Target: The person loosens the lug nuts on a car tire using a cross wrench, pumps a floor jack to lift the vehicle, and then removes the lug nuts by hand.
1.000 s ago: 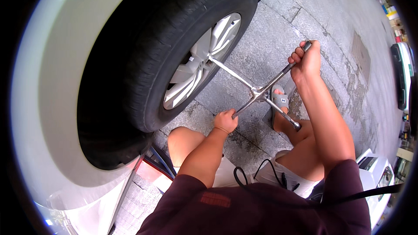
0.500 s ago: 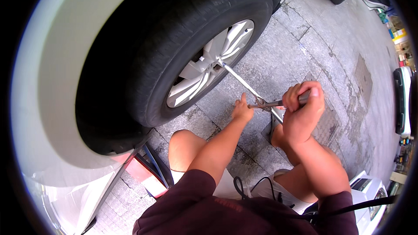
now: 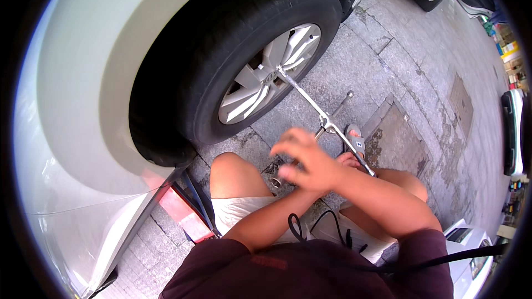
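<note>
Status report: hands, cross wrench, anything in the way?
Right hand open; left hand partly hidden, grip unclear. Cross wrench end at wheel. Right forearm crosses over left forearm.

I saw the silver cross-shaped metal wrench (image 3: 327,123) gleam smoothly towards three o'clock; the black round rubber tyre (image 3: 235,52) looked matt at twelve, the grey slabbed stone paving (image 3: 399,72) rough towards two.

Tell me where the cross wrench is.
The cross wrench sits just right of centre in the head view, one end at the wheel, the open right hand hiding part of it.
</note>
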`<move>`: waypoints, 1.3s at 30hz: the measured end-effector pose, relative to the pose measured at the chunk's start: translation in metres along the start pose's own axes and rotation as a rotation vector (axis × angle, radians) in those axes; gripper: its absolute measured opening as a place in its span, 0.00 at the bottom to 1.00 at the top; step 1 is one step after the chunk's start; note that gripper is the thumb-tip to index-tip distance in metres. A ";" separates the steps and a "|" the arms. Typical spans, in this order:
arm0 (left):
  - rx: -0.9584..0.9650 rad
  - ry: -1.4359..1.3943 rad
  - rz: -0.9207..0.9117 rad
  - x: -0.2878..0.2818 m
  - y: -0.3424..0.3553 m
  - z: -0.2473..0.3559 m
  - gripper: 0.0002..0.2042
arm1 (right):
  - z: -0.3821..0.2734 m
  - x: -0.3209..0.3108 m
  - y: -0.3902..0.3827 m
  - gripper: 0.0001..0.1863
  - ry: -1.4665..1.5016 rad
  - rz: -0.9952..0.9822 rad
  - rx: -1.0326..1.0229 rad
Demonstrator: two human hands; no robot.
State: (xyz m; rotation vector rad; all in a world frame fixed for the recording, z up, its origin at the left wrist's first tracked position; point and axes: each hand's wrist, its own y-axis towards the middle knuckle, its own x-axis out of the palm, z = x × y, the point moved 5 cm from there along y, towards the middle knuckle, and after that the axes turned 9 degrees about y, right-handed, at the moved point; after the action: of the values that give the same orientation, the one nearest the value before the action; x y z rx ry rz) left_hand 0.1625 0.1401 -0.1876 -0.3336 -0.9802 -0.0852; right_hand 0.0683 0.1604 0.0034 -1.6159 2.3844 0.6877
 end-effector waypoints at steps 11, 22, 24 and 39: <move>-0.168 0.174 0.371 -0.079 -0.095 0.134 0.23 | 0.159 -0.082 -0.071 0.31 0.512 0.172 1.309; -0.077 1.240 0.569 -0.130 -0.100 0.123 0.25 | 0.092 -0.082 -0.064 0.24 -0.092 0.465 0.862; -0.109 1.427 0.551 -0.116 -0.090 0.106 0.28 | 0.095 -0.085 -0.074 0.24 -0.086 0.464 0.891; -0.315 1.559 0.608 -0.087 -0.099 0.105 0.16 | 0.160 -0.099 -0.084 0.32 0.083 0.323 1.268</move>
State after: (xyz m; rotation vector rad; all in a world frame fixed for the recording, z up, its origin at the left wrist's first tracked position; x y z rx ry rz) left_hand 0.0080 0.0725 -0.1820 -0.6732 0.7028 0.0656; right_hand 0.1670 0.2921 -0.1202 -0.6974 2.2462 -0.7775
